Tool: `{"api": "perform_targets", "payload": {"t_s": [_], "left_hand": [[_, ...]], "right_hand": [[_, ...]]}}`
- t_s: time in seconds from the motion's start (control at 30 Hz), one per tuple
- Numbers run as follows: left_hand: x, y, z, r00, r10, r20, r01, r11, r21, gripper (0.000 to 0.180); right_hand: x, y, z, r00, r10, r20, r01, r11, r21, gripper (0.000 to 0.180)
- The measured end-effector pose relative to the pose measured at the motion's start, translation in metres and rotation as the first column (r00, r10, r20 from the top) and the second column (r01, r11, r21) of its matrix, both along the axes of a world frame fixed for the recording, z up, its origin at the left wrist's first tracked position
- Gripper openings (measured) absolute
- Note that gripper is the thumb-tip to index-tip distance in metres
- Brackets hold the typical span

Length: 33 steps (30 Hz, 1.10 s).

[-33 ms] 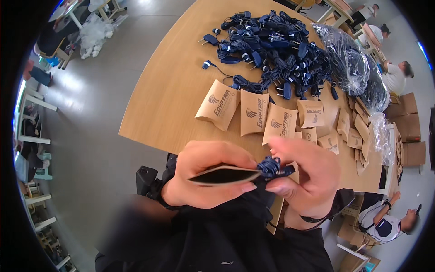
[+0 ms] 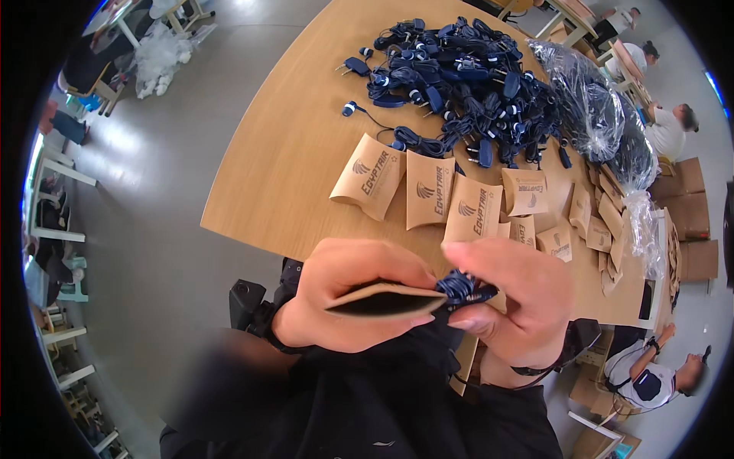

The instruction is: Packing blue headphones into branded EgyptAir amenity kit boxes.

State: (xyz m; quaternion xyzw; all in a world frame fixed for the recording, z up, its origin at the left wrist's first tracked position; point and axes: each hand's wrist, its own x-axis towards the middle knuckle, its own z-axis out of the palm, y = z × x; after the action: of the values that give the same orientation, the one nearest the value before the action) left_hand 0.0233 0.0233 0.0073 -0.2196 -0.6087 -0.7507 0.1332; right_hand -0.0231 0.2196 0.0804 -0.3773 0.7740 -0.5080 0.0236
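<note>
My left hand (image 2: 329, 279) is closed around a brown cardboard pillow box (image 2: 394, 291). The box's near end gapes, and its inside looks dark. At its right corner, a coiled bundle of dark blue earphones (image 2: 459, 286) is pinched between the thumb and fingers of my right hand (image 2: 527, 294). The bundle lies at the box's edge, outside the opening. Just beyond my hands, several printed brown pillow boxes (image 2: 371, 177) rest on the wooden table (image 2: 267, 161). Behind them is a large heap of dark blue earphones (image 2: 459, 73) with coiled cords and plugs.
Clear plastic bags (image 2: 585, 99) of dark items lie along the table's right side, beside more small brown boxes (image 2: 600, 233). Cardboard cartons (image 2: 688, 203) stand beyond. Seated people work at the right, one person (image 2: 650, 375) quite near. White-legged tables (image 2: 65, 172) line the left.
The pillow box has shifted slightly right and tilted in my left hand. My right thumb has moved slightly left and down, with the earphones still in that hand.
</note>
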Motion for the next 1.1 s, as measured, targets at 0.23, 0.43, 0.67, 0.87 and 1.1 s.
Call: {"api": "perform_targets", "payload": {"t_s": [0.23, 0.43, 0.67, 0.87, 1.1], "left_hand": [[-0.002, -0.004, 0.0, 0.997, 0.001, -0.077, -0.018, 0.974, -0.226, 0.035], [-0.013, -0.014, -0.002, 0.992, -0.03, -0.12, 0.003, 0.976, -0.218, 0.055], [-0.01, -0.016, -0.002, 0.997, 0.001, -0.073, -0.028, 0.926, -0.375, 0.03], [-0.011, -0.012, -0.001, 1.0, 0.002, -0.031, -0.016, 0.895, -0.447, 0.036], [-0.008, -0.004, -0.004, 0.996, 0.062, -0.059, -0.083, 0.866, -0.493, 0.036]], "right_hand": [[-0.002, 0.003, -0.002, 0.998, 0.041, -0.047, -0.035, 0.992, 0.122, 0.037], [0.004, 0.014, -0.006, 0.964, -0.181, -0.195, 0.12, 0.95, -0.29, 0.038], [-0.001, 0.021, 0.007, 0.956, -0.017, -0.292, -0.074, 0.952, -0.297, 0.029], [0.01, 0.007, 0.012, 0.945, -0.104, -0.311, -0.03, 0.917, -0.397, 0.032], [0.012, -0.003, 0.019, 0.97, 0.056, -0.237, -0.139, 0.926, -0.35, 0.025]]}}
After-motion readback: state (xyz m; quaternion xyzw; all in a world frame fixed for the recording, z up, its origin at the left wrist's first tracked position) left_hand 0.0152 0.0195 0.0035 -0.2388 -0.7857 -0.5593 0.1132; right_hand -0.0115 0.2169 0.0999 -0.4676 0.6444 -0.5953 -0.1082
